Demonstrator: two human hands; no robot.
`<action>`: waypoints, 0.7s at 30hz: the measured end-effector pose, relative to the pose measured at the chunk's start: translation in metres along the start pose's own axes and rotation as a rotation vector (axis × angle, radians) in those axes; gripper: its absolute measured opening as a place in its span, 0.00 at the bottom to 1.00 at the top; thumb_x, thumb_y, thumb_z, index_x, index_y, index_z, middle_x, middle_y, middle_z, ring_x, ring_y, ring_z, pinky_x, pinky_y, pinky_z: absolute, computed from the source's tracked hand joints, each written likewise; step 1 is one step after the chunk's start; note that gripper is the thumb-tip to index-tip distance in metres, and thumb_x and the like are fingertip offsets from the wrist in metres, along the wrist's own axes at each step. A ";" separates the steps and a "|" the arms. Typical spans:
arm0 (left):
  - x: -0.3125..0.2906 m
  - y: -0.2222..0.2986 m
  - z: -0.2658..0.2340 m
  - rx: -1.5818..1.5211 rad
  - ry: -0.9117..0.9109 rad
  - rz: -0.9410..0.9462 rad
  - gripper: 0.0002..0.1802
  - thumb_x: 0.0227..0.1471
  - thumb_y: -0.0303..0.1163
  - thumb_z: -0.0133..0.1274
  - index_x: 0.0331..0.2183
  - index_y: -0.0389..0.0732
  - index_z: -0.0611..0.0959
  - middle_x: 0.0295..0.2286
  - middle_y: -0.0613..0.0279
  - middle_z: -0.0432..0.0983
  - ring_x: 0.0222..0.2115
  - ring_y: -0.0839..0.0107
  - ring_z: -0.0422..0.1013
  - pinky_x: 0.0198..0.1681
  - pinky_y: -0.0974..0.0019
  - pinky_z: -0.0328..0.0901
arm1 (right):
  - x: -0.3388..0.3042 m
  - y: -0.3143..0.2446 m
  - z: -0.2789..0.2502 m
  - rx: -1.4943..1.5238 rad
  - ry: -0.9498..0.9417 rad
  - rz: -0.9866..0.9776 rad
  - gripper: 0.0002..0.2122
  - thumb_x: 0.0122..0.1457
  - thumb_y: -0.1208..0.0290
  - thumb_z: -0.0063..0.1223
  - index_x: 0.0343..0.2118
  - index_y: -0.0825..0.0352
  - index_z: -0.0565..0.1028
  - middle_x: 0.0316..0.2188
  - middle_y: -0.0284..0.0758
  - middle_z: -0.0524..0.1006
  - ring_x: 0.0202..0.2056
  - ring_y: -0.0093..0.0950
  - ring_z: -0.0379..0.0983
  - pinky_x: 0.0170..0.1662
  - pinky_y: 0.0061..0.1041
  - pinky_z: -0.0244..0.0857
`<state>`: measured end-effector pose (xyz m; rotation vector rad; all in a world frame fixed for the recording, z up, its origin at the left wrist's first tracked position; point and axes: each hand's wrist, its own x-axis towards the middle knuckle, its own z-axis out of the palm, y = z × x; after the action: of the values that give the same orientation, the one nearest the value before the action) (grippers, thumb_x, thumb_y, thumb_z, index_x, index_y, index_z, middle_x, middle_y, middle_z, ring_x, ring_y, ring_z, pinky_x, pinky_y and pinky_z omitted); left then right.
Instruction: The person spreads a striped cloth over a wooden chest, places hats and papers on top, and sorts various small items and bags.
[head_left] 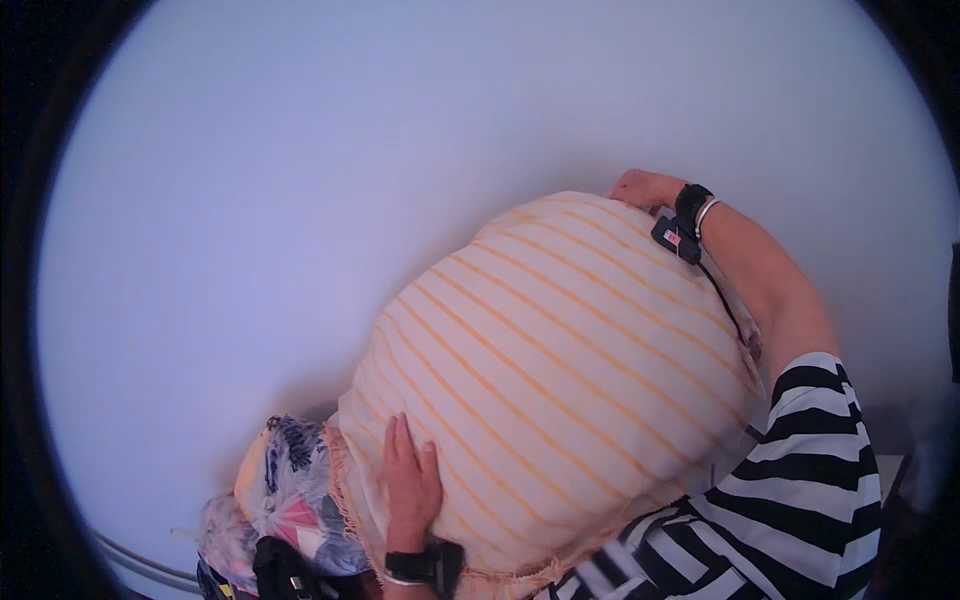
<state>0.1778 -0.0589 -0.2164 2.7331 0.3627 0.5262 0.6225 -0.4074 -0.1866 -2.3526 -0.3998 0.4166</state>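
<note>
A big, bulging cushion (550, 370), cream with orange stripes and a fringed edge, fills the middle of the view and lies against my body. My left hand (412, 485) rests flat on its near left side, fingers stretched out and holding nothing. Round the far right of the cushion goes my right arm, in a black-and-white striped sleeve. My right hand (645, 188) is curled at the cushion's far top edge, its fingertips partly hidden behind it. A small black box with a cable (677, 240) hangs by the right wrist, against the cushion.
Clear plastic bags of colourful cloth (300, 490) stand at the lower left, beside the cushion's fringe. A black strap or bag (280, 565) lies in front of them. A pale plain wall (300, 180) rises behind the cushion.
</note>
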 end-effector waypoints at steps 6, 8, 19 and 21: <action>-0.001 0.004 0.007 -0.063 -0.004 0.064 0.32 0.58 0.37 0.44 0.58 0.27 0.59 0.57 0.34 0.54 0.58 0.42 0.53 0.62 0.52 0.48 | -0.012 0.021 0.001 -0.118 0.108 -0.094 0.21 0.57 0.51 0.50 0.39 0.67 0.79 0.38 0.36 0.78 0.40 0.31 0.74 0.44 0.39 0.70; -0.004 0.006 0.005 -0.070 -0.007 0.067 0.33 0.57 0.36 0.44 0.58 0.28 0.59 0.57 0.34 0.54 0.58 0.42 0.54 0.61 0.52 0.48 | -0.010 0.031 0.000 -0.075 -0.011 -0.017 0.22 0.57 0.51 0.49 0.39 0.68 0.79 0.39 0.37 0.78 0.41 0.30 0.73 0.44 0.35 0.69; -0.004 -0.009 0.007 -0.108 0.051 0.023 0.32 0.55 0.34 0.47 0.58 0.30 0.61 0.57 0.37 0.56 0.58 0.44 0.55 0.61 0.52 0.48 | 0.024 0.060 -0.031 -0.099 0.586 -0.589 0.17 0.59 0.58 0.49 0.33 0.72 0.76 0.32 0.31 0.76 0.36 0.23 0.71 0.41 0.27 0.65; -0.014 -0.013 0.003 -0.065 0.103 -0.014 0.32 0.54 0.33 0.48 0.58 0.31 0.62 0.56 0.37 0.57 0.57 0.44 0.55 0.61 0.52 0.49 | 0.016 0.034 -0.055 0.391 0.658 -0.643 0.14 0.60 0.62 0.48 0.32 0.71 0.75 0.30 0.29 0.75 0.34 0.23 0.70 0.40 0.26 0.66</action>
<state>0.1637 -0.0522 -0.2281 2.6460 0.3829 0.6650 0.6648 -0.4574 -0.1750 -1.7194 -0.6429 -0.5267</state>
